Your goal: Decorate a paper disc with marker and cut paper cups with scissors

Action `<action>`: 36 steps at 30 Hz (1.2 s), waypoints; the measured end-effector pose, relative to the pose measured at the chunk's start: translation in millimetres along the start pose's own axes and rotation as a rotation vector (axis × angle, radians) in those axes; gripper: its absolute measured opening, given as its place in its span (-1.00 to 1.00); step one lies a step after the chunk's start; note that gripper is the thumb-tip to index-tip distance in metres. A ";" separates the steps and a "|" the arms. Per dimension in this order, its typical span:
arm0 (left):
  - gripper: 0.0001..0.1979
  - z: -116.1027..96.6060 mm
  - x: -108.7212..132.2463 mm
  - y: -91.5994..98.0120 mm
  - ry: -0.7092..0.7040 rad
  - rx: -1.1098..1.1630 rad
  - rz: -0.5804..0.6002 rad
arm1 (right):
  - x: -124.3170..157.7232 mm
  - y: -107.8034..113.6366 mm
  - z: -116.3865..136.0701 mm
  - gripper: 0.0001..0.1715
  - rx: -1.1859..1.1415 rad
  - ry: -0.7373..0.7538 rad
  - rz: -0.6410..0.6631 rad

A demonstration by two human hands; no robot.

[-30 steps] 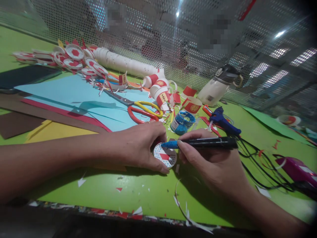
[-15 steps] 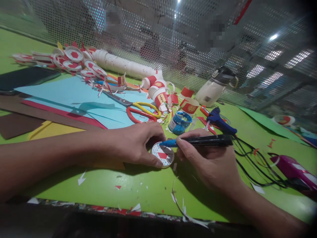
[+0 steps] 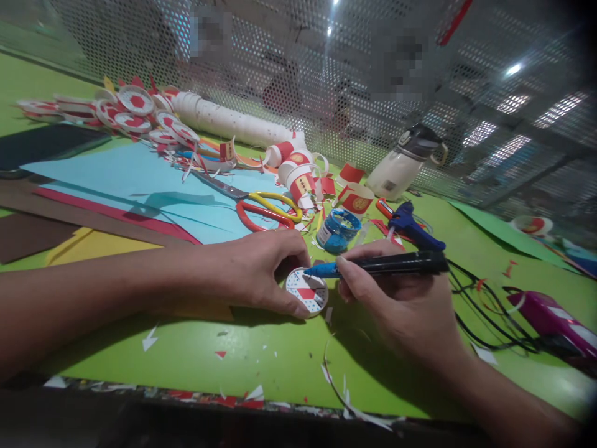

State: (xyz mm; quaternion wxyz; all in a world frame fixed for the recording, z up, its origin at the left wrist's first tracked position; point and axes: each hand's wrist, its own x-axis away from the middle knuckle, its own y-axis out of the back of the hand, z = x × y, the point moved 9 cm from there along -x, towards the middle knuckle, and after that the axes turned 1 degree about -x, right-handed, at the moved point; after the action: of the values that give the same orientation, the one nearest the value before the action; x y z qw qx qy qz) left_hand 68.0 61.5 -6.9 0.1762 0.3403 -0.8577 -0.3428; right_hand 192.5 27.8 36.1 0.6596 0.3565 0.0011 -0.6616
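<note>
Between the thumb and fingers of my left hand point(image 3: 265, 274) is a small round paper cup base point(image 3: 306, 292), white with a red shape in the middle, dark lines and blue dots. My right hand point(image 3: 396, 298) is closed round a black marker point(image 3: 387, 264) with a blue-stained tip end. The tip lies over the upper part of the disc; whether it touches cannot be made out. Just behind the hands stands an open glass jar point(image 3: 339, 231) smeared with blue paint. Scissors point(image 3: 270, 208) with red and yellow handles lie beyond my left hand.
Cut paper cups point(image 3: 298, 177) and a stack of white cups point(image 3: 233, 118) lie at the back. Coloured paper sheets point(image 3: 116, 180) cover the left. A blue glue gun point(image 3: 413, 225), black cables, a magenta tool point(image 3: 559, 320) and a flask point(image 3: 401, 165) are at right. Paper scraps litter the front.
The marker and my right hand have shifted slightly to the right, the tip moving a little across the disc. My left hand keeps its hold on the cup base.
</note>
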 end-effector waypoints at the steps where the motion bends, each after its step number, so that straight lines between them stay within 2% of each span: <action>1: -0.62 -0.2 0.1 0.2 -0.001 0.006 -0.004 | 0.2 0.0 -0.6 -0.94 -0.006 -0.005 -0.004; 14: -0.56 1.5 -0.4 -0.9 0.010 -0.006 0.002 | 0.7 -2.6 -4.2 -0.95 -0.024 -0.019 0.026; 20: -0.61 0.1 1.1 -1.3 0.033 0.005 0.018 | 0.2 -4.7 -4.7 -0.95 -0.036 -0.023 0.049; 26: -0.65 -3.3 0.7 -0.5 0.013 0.010 0.016 | -0.2 -4.1 5.9 -0.97 0.079 0.052 0.058; 31: -0.67 -2.1 -0.3 -1.3 -0.018 -0.027 0.005 | -0.7 -8.4 21.8 -0.92 0.184 0.149 0.109; 36: -0.67 -1.5 -0.3 -1.4 -0.053 -0.056 -0.009 | 2.2 -15.1 28.3 -0.97 0.292 0.231 0.207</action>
State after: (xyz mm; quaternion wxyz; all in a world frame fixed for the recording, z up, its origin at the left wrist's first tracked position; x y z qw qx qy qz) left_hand 69.7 60.2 -6.9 0.1614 0.3299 -0.8506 -0.3764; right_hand 166.3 14.5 49.1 0.6609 0.5200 -0.0560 -0.5383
